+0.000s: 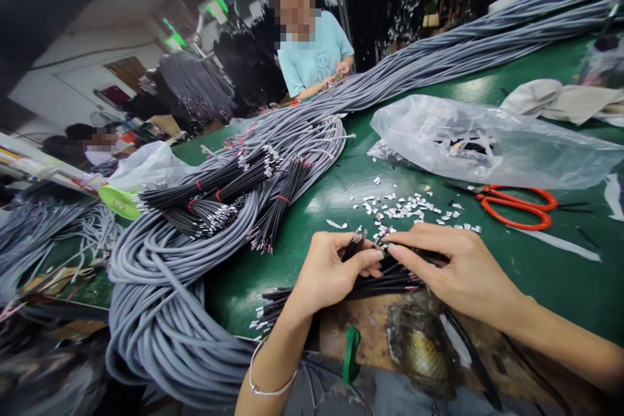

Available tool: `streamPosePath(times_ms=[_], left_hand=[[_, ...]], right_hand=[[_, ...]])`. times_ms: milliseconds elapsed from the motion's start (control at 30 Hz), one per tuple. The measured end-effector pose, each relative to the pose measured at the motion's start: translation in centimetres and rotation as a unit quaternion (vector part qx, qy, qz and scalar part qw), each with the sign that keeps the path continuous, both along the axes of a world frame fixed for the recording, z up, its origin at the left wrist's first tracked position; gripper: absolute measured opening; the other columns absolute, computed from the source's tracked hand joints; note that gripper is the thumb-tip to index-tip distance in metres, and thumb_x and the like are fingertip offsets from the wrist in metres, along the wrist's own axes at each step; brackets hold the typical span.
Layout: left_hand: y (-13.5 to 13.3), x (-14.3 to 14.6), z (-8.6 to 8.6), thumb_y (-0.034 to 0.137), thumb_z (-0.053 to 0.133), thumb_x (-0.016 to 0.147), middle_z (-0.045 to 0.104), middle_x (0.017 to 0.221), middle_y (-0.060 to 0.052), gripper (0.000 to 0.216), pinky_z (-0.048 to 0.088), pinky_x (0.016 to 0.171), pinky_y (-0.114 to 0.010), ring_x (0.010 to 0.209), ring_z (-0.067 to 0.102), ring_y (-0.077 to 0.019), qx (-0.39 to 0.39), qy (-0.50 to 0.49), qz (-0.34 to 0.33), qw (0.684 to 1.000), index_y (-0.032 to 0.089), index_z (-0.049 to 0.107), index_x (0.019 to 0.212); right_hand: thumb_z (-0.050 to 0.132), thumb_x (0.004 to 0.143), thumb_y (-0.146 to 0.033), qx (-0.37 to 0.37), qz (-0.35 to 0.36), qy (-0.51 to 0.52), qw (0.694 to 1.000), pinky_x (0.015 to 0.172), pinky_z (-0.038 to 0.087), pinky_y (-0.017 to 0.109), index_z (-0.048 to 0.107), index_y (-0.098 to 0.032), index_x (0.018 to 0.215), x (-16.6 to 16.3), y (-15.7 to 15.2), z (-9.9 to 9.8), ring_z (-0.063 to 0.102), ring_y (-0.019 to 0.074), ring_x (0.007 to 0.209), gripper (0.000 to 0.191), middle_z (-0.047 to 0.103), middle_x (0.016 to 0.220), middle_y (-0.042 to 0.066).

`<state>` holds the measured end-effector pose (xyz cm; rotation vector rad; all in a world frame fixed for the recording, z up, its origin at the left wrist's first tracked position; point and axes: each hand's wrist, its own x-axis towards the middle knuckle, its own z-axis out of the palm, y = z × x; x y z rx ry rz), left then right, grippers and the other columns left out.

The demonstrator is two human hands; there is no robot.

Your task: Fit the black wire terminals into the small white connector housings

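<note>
My left hand is closed around a bundle of thin black wires that lies across the near edge of the green table. My right hand pinches the same bundle from the right, its fingertips meeting the left thumb near the wire ends. Small silver terminals are scattered on the table just beyond both hands. A bracelet circles my left wrist.
Thick grey cable coils fill the left side. Tied black wire bundles lie on them. Orange scissors and a clear plastic bag are at the right. A person in a light blue shirt works across the table.
</note>
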<state>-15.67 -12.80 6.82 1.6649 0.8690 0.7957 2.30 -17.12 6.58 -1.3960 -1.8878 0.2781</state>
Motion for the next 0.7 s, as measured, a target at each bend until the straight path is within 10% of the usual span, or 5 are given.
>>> streamPosePath(times_ms=[300, 700], left_hand=[[-0.1, 0.8, -0.8, 0.035, 0.073, 0.066, 0.051, 0.053, 0.003, 0.031, 0.036, 0.051, -0.021, 0.052, 0.043, -0.0089, 0.069, 0.056, 0.059, 0.994, 0.012, 0.056, 0.056], [0.0, 0.9, -1.0, 0.036, 0.070, 0.068, 0.034, 0.052, 0.006, 0.036, 0.024, 0.047, -0.021, 0.052, 0.030, -0.0075, 0.095, 0.076, 0.068, 0.990, 0.014, 0.046, 0.053]], right_hand=[[0.064, 0.075, -0.021, -0.021, 0.037, 0.142, 0.989, 0.048, 0.044, 0.021, 0.074, -0.022, 0.084, -0.6, -0.1, 0.1, 0.059, 0.0115, 0.055, 0.013, 0.067, 0.067, -0.001], [0.057, 0.075, -0.017, 0.035, 0.048, 0.080, 0.995, 0.045, 0.046, 0.021, 0.073, -0.019, 0.084, -0.7, -0.2, 0.6, 0.059, 0.0111, 0.050, 0.019, 0.069, 0.067, 0.001]])
